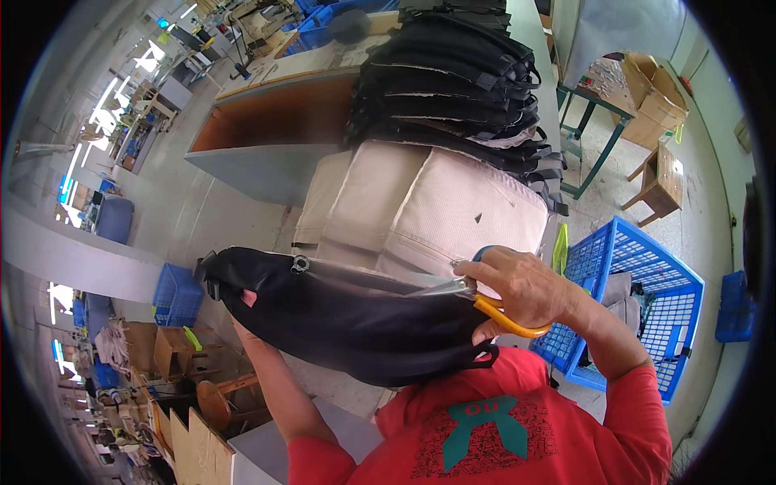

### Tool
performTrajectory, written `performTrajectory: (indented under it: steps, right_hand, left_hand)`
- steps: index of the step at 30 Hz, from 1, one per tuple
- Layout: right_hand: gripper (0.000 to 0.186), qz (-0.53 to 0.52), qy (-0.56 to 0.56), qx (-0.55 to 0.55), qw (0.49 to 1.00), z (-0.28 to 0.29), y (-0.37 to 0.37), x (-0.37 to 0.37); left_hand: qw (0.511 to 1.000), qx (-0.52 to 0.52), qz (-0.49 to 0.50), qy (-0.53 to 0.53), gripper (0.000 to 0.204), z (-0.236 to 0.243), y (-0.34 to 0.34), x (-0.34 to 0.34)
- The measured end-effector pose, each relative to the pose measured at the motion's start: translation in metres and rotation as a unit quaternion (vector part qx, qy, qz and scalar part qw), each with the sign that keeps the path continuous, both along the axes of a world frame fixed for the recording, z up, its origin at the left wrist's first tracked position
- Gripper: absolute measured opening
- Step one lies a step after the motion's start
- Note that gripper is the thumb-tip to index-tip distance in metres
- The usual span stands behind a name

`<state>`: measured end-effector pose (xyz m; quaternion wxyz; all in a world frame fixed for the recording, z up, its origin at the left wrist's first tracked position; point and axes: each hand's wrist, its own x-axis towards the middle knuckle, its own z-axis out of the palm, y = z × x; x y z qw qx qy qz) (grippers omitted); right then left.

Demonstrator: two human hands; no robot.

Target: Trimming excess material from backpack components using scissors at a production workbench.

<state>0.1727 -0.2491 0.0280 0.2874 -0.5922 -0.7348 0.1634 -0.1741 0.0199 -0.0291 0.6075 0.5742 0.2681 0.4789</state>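
Black bag (pixel 347 315) sits center frame, held up over the beige fabric stack (pixel 428 210). Right hand (pixel 517 287), center-right, fingers closed around orange-handled scissors (pixel 477 295), blades at the bag's top edge. Left hand (pixel 246 299) mostly hidden behind the bag's left end, finger state can't tell. Blue crate (pixel 647 299) at right.

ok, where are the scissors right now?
Head view, right of centre: the orange-handled scissors are in the right hand, blades at the top edge of the black bag.

Matt black cloth bag (pixel 347 323); scissors (pixel 473 295) seemingly metal, plastic-handled.
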Motion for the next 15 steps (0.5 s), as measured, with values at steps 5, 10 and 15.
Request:
performTrajectory:
  steps: [5, 10, 15]
  right_hand:
    - [0.070, 0.032, -0.033, -0.055, 0.997, 0.004, 0.009, -0.008]
    - [0.056, 0.043, 0.011, -0.007, 0.999, -0.009, 0.013, -0.013]
    - [0.052, 0.044, 0.027, -0.035, 0.998, -0.008, 0.008, -0.018]
  left_hand:
    - [0.991, -0.050, -0.045, -0.113, 0.038, -0.020, 0.010, -0.018]
    - [0.988, -0.041, -0.062, -0.136, 0.040, -0.016, -0.002, -0.010]
    - [0.997, 0.050, -0.016, -0.061, 0.042, -0.009, -0.013, -0.004]
